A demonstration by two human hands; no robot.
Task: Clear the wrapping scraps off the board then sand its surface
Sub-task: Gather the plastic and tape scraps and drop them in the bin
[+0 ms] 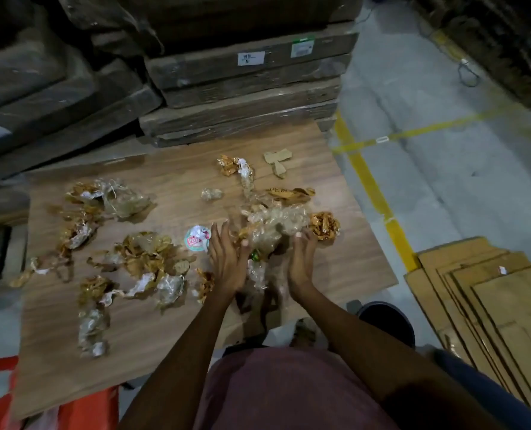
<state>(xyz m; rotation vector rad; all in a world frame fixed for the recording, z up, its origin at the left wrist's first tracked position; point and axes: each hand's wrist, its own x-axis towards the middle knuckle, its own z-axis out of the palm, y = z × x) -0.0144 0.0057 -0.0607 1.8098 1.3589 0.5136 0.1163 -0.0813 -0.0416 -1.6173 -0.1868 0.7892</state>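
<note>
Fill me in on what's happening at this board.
A person is gathering wrapping scraps off the wooden board. The left hand and right hand press in from both sides on a wad of clear plastic wrap. Crumpled tape and wrap scraps cover the board's left half, so sanding has not begun.

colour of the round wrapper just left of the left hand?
Mint green rim, white centre, pink lettering: round wrapper, head view, beside the left hand.
</note>
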